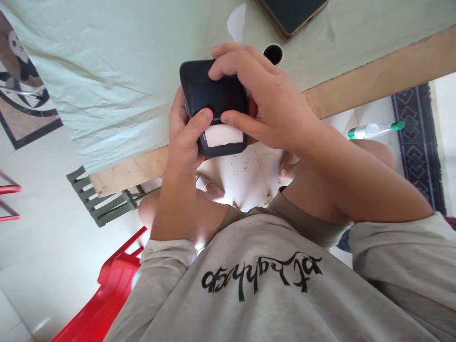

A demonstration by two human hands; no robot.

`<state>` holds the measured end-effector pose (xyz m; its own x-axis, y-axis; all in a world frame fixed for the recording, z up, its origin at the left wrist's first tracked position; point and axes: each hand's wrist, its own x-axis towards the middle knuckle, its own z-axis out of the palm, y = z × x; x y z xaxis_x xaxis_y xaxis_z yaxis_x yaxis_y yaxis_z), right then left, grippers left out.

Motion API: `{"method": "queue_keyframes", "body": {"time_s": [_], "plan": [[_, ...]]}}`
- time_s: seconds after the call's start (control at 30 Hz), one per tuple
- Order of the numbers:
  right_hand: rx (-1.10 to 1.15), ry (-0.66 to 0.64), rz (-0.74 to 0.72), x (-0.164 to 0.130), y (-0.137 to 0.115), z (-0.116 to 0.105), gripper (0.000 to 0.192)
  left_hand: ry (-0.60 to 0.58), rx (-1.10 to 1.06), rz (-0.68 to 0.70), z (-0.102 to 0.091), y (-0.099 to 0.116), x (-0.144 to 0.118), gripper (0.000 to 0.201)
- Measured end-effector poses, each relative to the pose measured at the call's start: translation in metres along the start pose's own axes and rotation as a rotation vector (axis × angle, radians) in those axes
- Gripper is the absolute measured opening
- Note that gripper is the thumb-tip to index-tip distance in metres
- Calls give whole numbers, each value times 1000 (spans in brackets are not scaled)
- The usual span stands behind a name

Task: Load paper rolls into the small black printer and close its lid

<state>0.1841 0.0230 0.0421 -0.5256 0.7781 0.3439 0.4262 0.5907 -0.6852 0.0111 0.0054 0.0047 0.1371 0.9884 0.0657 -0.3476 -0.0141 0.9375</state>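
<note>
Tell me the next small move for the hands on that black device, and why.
Probably pinch the white paper strip with the right hand and tear it off. It sticks out of the black device, the right thumb already lies just above it, and the left hand grips the device to steady it.

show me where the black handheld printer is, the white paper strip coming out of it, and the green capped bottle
black handheld printer [217, 92]: head view, on its dark top face.
white paper strip [223, 137]: head view, middle of the strip at the printer's slot.
green capped bottle [374, 129]: head view, on its clear body.
</note>
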Motion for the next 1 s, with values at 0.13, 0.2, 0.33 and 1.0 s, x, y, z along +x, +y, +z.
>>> {"method": "queue_keyframes", "body": {"time_s": [0.13,0.2,0.33,1.0], "plan": [[12,-31,27,-1,-7,-4,36,20,15,-54,2,3,-2,29],[26,-28,27,-1,-6,-4,34,19,-27,-59,5,6,-3,30],[49,23,-3,1,1,1,38,23,-132,-119,10,10,-2,26],[20,-16,-25,1,3,2,43,79,-136,-124,2,8,2,27]]}}
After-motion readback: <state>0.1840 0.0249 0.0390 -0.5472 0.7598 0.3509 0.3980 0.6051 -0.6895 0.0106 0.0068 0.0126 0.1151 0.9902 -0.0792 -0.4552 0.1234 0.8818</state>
